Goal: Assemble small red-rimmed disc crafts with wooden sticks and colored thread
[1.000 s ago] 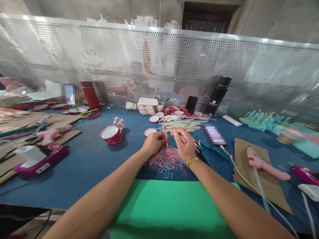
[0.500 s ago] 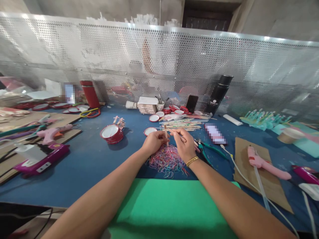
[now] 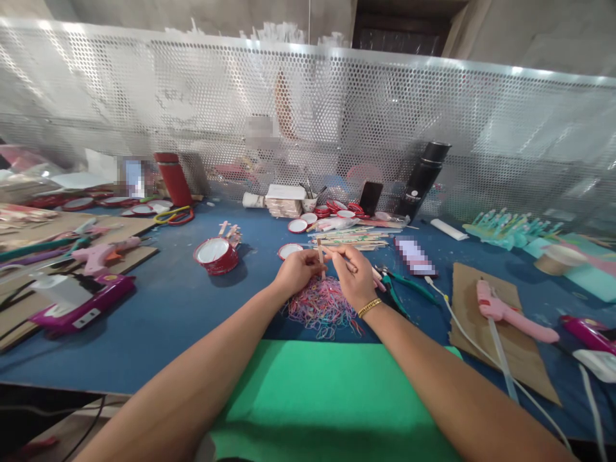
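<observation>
My left hand [image 3: 299,271] is closed in a pinch around a slim wooden craft stick [image 3: 320,248], which stands nearly upright. Facing it, my right hand [image 3: 355,276] has its fingers pressed together close to the stick; what they grip is too small to make out. Below both hands lies a tangled heap of thin coloured strings [image 3: 323,311], mostly pink, purple and blue. Just beyond my left hand is a white disc with a red rim [image 3: 290,251]. More thin wooden sticks [image 3: 366,240] lie in a loose pile past my right hand.
To the left stand stacked red-rimmed discs [image 3: 214,255] and a purple power strip [image 3: 86,307]. On the right are green-handled pliers [image 3: 414,287], a phone [image 3: 414,256] on a cable, and a pink glue gun [image 3: 514,316] on cardboard. A perforated metal screen [image 3: 216,115] closes the back.
Both hands stay over the string heap, with the craft stick still in the left. The right fingers have shifted slightly at the stick, and the view has moved a little.
</observation>
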`<state>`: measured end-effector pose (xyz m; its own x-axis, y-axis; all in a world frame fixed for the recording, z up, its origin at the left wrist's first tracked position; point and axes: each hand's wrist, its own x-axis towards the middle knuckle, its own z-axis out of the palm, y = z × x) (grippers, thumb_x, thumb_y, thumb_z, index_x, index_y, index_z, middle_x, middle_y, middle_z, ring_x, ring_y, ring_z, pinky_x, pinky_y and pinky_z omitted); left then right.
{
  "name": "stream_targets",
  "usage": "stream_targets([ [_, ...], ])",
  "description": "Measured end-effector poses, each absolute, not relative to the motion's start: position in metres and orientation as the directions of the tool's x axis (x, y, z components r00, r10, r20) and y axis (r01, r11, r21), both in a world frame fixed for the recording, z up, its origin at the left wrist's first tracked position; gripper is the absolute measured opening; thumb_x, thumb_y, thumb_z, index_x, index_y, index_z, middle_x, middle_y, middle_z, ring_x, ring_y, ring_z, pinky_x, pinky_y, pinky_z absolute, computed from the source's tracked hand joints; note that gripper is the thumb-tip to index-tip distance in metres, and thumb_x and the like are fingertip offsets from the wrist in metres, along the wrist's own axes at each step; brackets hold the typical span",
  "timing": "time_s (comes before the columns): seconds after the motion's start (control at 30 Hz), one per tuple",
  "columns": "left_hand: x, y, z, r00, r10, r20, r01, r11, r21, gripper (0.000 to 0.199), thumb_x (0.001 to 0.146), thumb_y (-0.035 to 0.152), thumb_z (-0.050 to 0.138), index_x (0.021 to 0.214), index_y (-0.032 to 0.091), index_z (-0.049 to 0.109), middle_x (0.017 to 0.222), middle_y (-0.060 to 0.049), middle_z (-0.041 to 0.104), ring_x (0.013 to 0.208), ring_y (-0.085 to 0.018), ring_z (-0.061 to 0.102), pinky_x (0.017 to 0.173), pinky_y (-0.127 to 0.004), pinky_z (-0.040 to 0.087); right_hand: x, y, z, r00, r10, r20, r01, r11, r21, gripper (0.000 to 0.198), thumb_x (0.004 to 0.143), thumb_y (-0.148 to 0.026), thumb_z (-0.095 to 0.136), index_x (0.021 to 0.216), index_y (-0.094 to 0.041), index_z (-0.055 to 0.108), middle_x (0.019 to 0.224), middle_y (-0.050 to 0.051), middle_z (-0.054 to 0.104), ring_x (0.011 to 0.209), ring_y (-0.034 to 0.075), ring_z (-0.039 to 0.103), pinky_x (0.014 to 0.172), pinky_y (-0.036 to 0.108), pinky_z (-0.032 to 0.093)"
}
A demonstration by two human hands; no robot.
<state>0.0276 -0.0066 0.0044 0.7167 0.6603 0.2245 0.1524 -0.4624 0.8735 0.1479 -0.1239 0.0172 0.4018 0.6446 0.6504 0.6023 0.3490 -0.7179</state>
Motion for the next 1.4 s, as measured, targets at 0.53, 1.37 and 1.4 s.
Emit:
stream_targets([
  [0.53, 0.029, -0.006, -0.001, 0.726, 0.642, 0.246, 0.080, -0.434, 0.897, 0.021, 0.074, 0.038, 0.066, 0.074, 0.017, 0.063, 0.064, 0.001, 0.065, 0.060, -0.013, 0.057, 0.060, -0.025, 0.042, 0.151, -0.123, 0.017, 0.407, 0.645, 0.646, 0.601, 0.344, -0.722, 0.018, 0.093, -0.032, 0.051, 0.095, -0.025, 0.068, 0.095, 0.003, 0.075, 0.095, 0.021, 0.069, 0.088, 0.035, 0.052],
  [1.37, 0.023, -0.006, 0.006, 0.721, 0.649, 0.244, 0.128, -0.471, 0.873, 0.029, 0.077, 0.042, 0.065, 0.075, 0.015, 0.074, 0.076, -0.004, 0.073, 0.073, -0.018, 0.065, 0.071, -0.026, 0.048, 0.165, -0.126, 0.018, 0.386, 0.652, 0.652, 0.677, 0.280, -0.681, 0.026, 0.096, -0.040, 0.048, 0.106, -0.025, 0.066, 0.097, 0.006, 0.075, 0.095, 0.023, 0.069, 0.087, 0.038, 0.052],
  [1.4, 0.023, -0.004, 0.007, 0.706, 0.660, 0.258, 0.114, -0.465, 0.878, 0.030, 0.076, 0.043, 0.066, 0.075, 0.015, 0.074, 0.077, -0.004, 0.074, 0.075, -0.018, 0.065, 0.072, -0.027, 0.048, 0.165, -0.125, 0.017, 0.395, 0.657, 0.642, 0.660, 0.284, -0.696, 0.026, 0.095, -0.040, 0.048, 0.106, -0.025, 0.066, 0.096, 0.006, 0.075, 0.094, 0.023, 0.070, 0.086, 0.038, 0.052],
])
